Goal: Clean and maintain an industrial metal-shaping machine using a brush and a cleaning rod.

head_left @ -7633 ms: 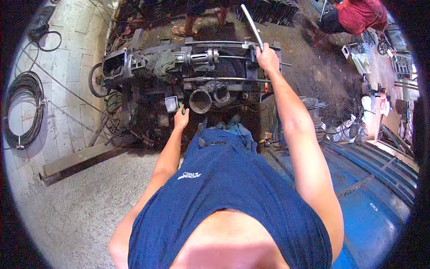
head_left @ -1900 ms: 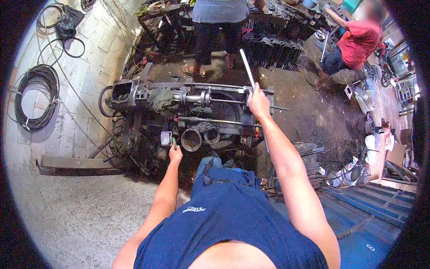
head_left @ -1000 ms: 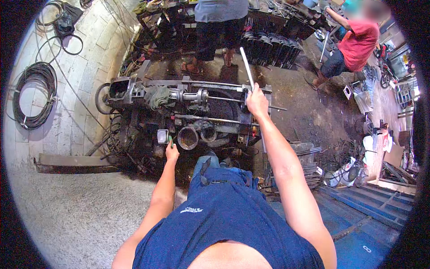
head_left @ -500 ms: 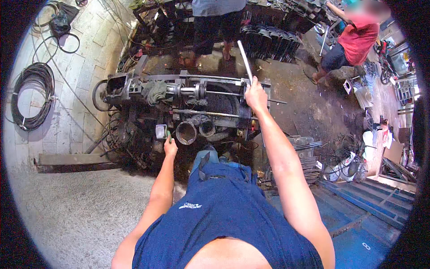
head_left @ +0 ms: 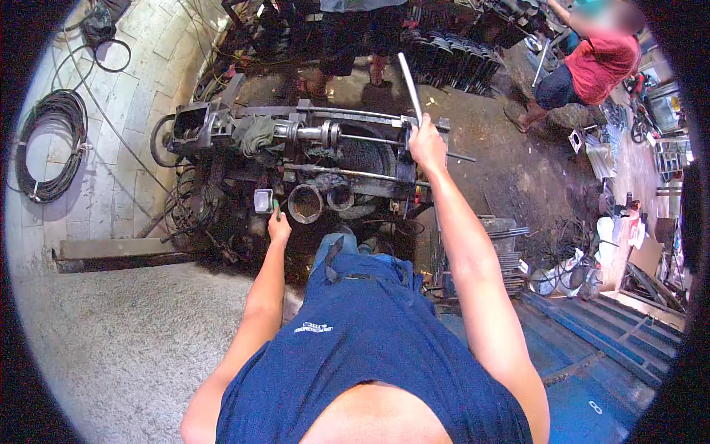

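My right hand (head_left: 428,148) is gripping a metal bar (head_left: 411,89), my left hand (head_left: 279,229) a green handle (head_left: 276,205), and work at the machine (head_left: 325,134) beyond my left fingers is apparently remaining unfinished.

My right arm (head_left: 479,259) reaches far forward, almost straight, and my right hand (head_left: 427,142) is curled in a firm grip. My left arm (head_left: 268,285) also goes forward, with the elbow a little bent, and my left hand (head_left: 279,229) stays nearer to my body. Its fingers seem wrapped, but they appear too small for certainty.
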Demonstrator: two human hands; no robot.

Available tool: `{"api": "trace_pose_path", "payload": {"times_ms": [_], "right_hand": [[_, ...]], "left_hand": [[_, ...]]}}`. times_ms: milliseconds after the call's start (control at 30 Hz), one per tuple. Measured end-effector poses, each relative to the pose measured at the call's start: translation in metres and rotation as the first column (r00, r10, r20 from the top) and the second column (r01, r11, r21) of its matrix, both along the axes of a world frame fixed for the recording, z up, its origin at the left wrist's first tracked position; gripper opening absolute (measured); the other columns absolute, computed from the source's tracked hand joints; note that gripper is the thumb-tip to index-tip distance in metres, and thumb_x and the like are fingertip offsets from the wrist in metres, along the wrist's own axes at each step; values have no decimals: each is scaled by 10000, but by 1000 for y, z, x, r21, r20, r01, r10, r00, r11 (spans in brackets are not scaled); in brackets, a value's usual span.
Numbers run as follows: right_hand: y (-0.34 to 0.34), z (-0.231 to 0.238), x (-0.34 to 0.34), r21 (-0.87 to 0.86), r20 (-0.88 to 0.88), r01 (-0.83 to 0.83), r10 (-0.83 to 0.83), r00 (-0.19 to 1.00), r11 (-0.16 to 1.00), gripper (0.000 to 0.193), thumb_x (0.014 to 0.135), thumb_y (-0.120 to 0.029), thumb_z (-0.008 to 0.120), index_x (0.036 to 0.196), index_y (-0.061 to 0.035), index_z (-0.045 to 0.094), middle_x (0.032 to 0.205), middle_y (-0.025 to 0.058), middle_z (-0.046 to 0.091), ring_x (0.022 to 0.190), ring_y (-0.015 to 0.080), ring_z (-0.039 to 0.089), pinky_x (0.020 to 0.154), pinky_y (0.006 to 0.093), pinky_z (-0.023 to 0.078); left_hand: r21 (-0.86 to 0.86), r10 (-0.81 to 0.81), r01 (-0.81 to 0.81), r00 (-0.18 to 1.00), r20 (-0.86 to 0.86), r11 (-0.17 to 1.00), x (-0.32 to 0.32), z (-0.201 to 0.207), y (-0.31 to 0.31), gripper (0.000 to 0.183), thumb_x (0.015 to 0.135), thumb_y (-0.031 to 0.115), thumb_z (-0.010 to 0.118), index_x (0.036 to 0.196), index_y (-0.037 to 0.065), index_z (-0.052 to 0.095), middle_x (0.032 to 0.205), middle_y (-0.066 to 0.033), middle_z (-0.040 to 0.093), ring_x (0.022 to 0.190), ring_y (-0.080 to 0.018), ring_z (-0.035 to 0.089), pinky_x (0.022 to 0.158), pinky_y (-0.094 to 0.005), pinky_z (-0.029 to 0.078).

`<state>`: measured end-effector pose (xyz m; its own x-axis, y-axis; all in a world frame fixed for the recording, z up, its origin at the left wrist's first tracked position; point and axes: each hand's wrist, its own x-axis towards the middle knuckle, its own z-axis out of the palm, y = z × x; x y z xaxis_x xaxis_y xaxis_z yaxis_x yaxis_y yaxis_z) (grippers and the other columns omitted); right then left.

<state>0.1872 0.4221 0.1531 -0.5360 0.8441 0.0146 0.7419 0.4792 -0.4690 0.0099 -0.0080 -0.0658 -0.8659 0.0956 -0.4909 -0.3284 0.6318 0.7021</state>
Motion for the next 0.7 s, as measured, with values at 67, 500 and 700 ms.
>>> {"api": "trace_pose_path", "payload": {"times_ms": [67,500,700], "right_hand": [[-2,1,-4,-15,-1,-5,5,1000,1000,492,929,-253,459,1354,-18,380,1032,254,622,919,421,632,802,510,507],[-1,4,3,-44,-17,21,-22,1000,999,502,929,-279,471,1357,-33,383,1105,251,613,958,432,618,833,516,493],[-8,6,-16,-24,-27,-53,52,998,998,476,929,-255,465,1340,-26,399,1049,247,623,933,415,633,808,502,508]], "left_hand": [[-75,-39,30,993,-115,997,-2,3,-2,432,946,240,520,1371,163,497,727,-124,638,531,-182,593,568,-344,486],[-89,-32,28,999,-43,996,8,34,16,425,946,223,511,1362,138,503,715,-135,644,498,-193,584,548,-348,486],[-91,0,-16,983,-182,996,-9,-26,-36,418,945,214,501,1347,100,509,953,-179,687,706,-262,670,696,-371,510]]}}
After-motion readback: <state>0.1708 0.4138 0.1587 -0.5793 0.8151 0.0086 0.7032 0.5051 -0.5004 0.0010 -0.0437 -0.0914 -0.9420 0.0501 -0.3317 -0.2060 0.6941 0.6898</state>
